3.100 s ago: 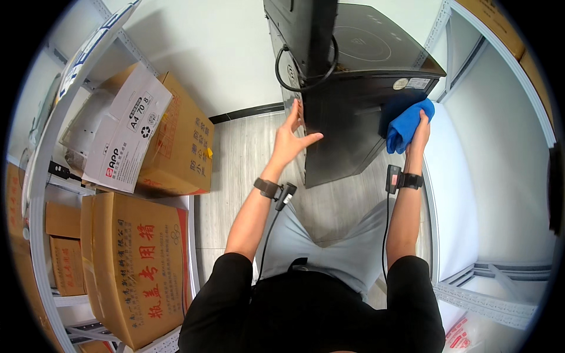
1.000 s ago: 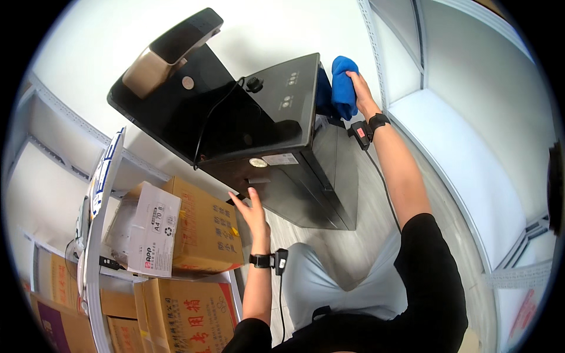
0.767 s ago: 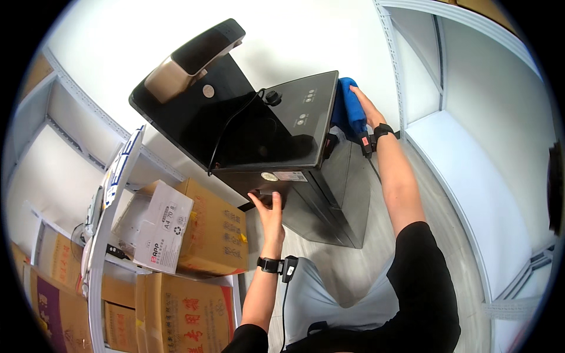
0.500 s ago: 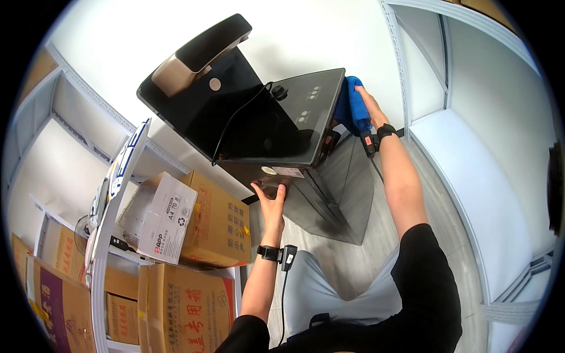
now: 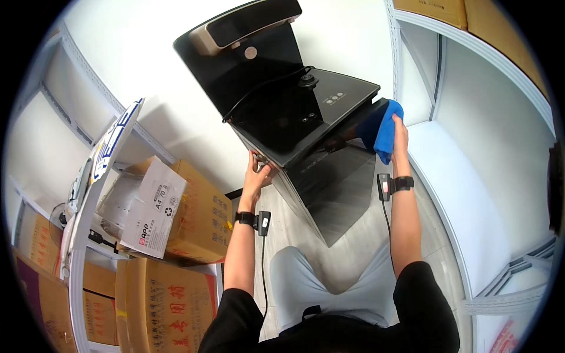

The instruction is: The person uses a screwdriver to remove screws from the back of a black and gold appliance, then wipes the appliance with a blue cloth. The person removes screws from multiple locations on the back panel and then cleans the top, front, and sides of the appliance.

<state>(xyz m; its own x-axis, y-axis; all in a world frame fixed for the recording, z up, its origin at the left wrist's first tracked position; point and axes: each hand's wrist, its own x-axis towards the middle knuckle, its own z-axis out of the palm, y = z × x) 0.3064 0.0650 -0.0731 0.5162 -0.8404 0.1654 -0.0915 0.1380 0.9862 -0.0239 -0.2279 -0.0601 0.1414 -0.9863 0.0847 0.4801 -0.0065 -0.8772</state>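
A tall, glossy black appliance [image 5: 282,132] that looks like a water dispenser stands tilted on the floor in front of me. It has an upright back panel and a bronze-trimmed head [image 5: 250,26]. My left hand [image 5: 256,176] grips its left side just below the top surface, thumb and forefinger showing and the other fingers partly hidden. At the far right edge of the dark front panel [image 5: 341,176], my right hand [image 5: 400,138] holds a folded blue cloth [image 5: 386,132] against it. A black cord [image 5: 259,94] lies across the top surface beside a round black knob [image 5: 307,80].
Cardboard boxes [image 5: 200,212] and an opened white carton [image 5: 154,206] sit on the left shelving, whose white post [image 5: 79,235] rises close by. White shelving [image 5: 453,170] lines the right side. Wood-look floor [image 5: 347,259] lies between my knees and the appliance.
The appliance has turned so more of its front panel faces me, and it sits further right in view. My right hand has moved lower with the cloth; my left still grips the side.
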